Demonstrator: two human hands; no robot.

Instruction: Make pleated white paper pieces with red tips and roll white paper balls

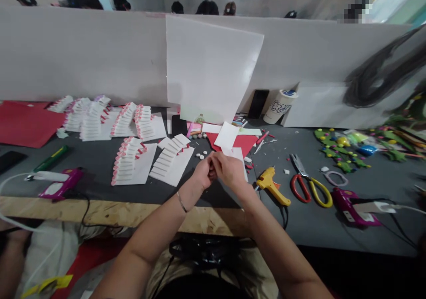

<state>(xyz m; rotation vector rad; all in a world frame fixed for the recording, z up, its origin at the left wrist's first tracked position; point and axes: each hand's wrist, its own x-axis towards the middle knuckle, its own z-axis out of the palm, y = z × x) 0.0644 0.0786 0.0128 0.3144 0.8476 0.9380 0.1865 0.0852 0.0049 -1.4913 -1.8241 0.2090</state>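
Note:
My left hand (203,171) and my right hand (229,169) meet over the dark table, fingers curled together. Whatever they pinch is too small or hidden to name. Just beyond them lie a white card (226,135) and a red sheet (248,144). Left of my left hand rests a white card with a fanned row of white strips (169,159); small white pieces (200,155) sit between. Farther left is a similar card whose strips have pink round ends (126,161). A yellow glue gun (273,186) lies right of my right hand.
Scissors (309,183) with red and yellow handles and a purple power strip (354,208) lie at right. A white cup (279,107) stands behind. Another power strip (61,183) and green pen (51,158) are at left. A white board (213,68) stands upright.

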